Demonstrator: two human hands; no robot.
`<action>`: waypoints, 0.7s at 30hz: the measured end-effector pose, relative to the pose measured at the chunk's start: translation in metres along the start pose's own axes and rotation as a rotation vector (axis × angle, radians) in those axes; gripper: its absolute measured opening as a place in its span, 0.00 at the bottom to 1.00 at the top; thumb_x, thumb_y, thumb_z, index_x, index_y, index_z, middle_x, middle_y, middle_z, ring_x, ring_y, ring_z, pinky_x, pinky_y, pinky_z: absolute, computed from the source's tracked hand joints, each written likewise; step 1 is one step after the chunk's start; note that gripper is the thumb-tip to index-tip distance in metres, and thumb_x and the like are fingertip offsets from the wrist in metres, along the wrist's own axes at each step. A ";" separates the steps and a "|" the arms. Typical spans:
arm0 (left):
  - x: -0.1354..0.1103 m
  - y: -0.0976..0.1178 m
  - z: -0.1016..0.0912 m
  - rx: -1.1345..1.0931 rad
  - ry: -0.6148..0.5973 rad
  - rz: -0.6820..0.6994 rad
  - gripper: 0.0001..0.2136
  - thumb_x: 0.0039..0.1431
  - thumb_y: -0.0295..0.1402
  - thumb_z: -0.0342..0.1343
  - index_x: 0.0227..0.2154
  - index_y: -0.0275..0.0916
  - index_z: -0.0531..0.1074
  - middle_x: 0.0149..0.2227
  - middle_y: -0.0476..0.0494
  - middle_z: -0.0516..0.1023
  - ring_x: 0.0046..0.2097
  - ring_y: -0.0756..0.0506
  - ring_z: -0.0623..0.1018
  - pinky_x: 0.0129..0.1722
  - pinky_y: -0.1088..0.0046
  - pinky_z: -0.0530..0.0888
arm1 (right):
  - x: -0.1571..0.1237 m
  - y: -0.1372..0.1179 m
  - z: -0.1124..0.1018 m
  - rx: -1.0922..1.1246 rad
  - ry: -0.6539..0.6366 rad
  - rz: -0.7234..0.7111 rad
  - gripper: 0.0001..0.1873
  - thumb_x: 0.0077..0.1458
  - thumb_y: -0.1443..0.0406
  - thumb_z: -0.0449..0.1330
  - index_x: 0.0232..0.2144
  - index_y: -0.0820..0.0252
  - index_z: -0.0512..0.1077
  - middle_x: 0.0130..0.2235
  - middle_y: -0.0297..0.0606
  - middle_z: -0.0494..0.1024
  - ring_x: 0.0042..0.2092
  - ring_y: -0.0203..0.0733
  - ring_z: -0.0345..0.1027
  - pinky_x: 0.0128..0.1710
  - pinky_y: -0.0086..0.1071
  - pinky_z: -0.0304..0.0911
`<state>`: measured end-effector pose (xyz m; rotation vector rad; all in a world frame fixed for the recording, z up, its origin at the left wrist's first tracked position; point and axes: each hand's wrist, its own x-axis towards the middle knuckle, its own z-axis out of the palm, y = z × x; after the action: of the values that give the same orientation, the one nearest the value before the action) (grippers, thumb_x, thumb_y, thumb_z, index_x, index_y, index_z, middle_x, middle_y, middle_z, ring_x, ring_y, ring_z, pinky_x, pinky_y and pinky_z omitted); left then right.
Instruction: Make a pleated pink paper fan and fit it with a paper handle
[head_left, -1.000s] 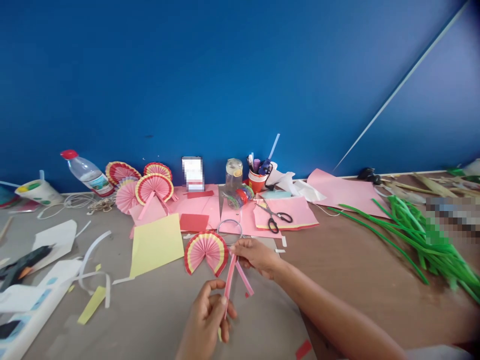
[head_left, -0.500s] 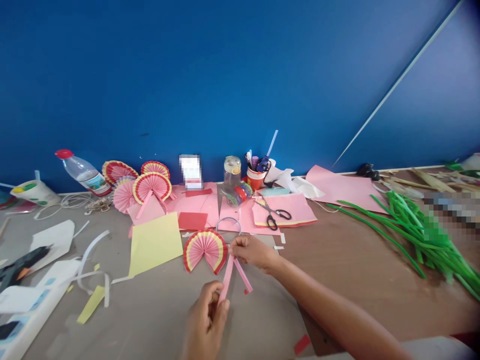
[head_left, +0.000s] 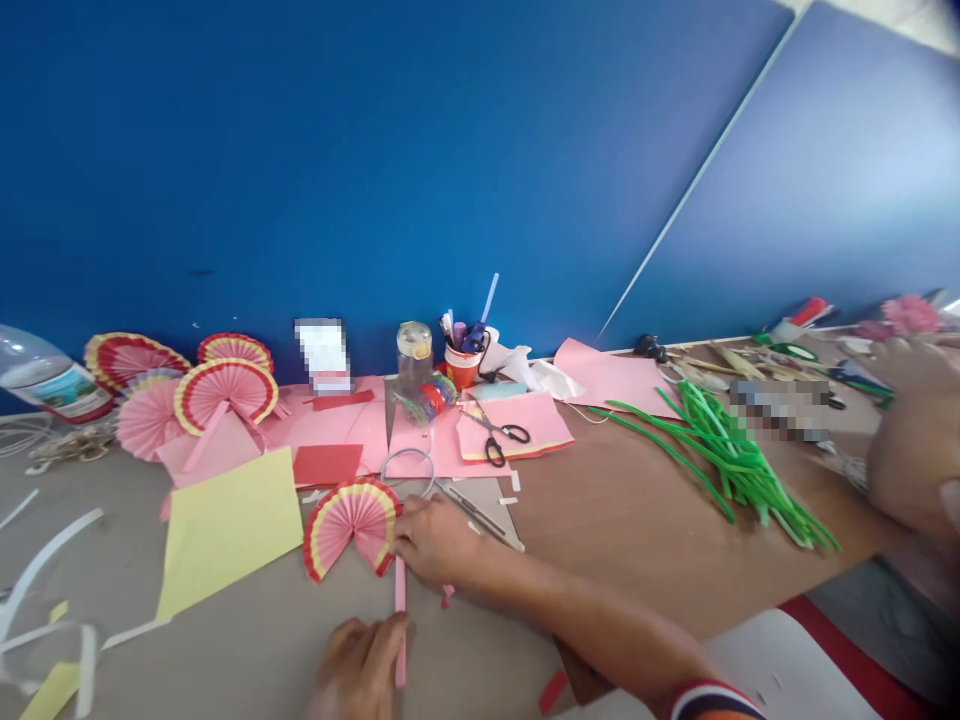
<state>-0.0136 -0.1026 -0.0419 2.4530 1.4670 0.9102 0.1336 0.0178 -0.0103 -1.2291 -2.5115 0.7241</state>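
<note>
A pleated paper fan, pink with yellow and red rims, lies on the grey table top. My right hand presses down at the fan's base, fingers closed over the top of its pink strip handles. One pink strip runs straight toward me. My left hand, at the bottom edge, pinches that strip's lower end. A second strip end pokes out under my right wrist.
Yellow paper lies left of the fan. More finished fans, pink sheets, scissors, a jar and a pen cup stand at the back. Green strips lie right. Another person's arm is at the right edge.
The view has swung right. The fan and strips, held slightly raised before, are now pressed flat on the table; my left hand slid down the strip.
</note>
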 end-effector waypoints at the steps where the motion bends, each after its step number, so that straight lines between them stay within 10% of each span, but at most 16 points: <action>1: 0.000 -0.002 0.003 0.015 0.018 0.027 0.17 0.59 0.21 0.37 0.42 0.42 0.67 0.24 0.49 0.75 0.24 0.49 0.72 0.33 0.72 0.70 | -0.001 0.000 0.000 -0.047 0.029 -0.026 0.09 0.54 0.64 0.54 0.29 0.60 0.74 0.32 0.40 0.74 0.38 0.42 0.66 0.38 0.34 0.57; 11: 0.028 -0.006 -0.012 0.157 0.149 0.151 0.08 0.58 0.29 0.47 0.35 0.42 0.70 0.38 0.43 0.76 0.40 0.45 0.76 0.44 0.67 0.69 | -0.005 0.063 -0.052 0.000 0.432 0.319 0.09 0.53 0.72 0.53 0.32 0.61 0.73 0.35 0.39 0.74 0.34 0.36 0.67 0.35 0.26 0.58; 16: 0.034 -0.018 -0.004 0.095 0.128 0.025 0.14 0.58 0.23 0.43 0.45 0.41 0.65 0.33 0.46 0.78 0.40 0.46 0.77 0.58 0.56 0.58 | -0.004 0.099 -0.074 -0.086 0.472 0.458 0.10 0.54 0.70 0.51 0.31 0.63 0.73 0.35 0.42 0.73 0.32 0.37 0.66 0.34 0.28 0.55; 21: 0.047 -0.018 -0.004 0.193 0.171 0.005 0.17 0.55 0.23 0.45 0.48 0.37 0.65 0.50 0.34 0.71 0.54 0.39 0.69 0.55 0.54 0.62 | 0.001 0.099 -0.074 -0.117 0.400 0.402 0.09 0.53 0.70 0.52 0.32 0.62 0.73 0.35 0.40 0.73 0.34 0.37 0.67 0.36 0.27 0.56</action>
<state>-0.0137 -0.0546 -0.0261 2.5686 1.6777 1.0485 0.2303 0.0935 -0.0010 -1.7498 -2.0282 0.3608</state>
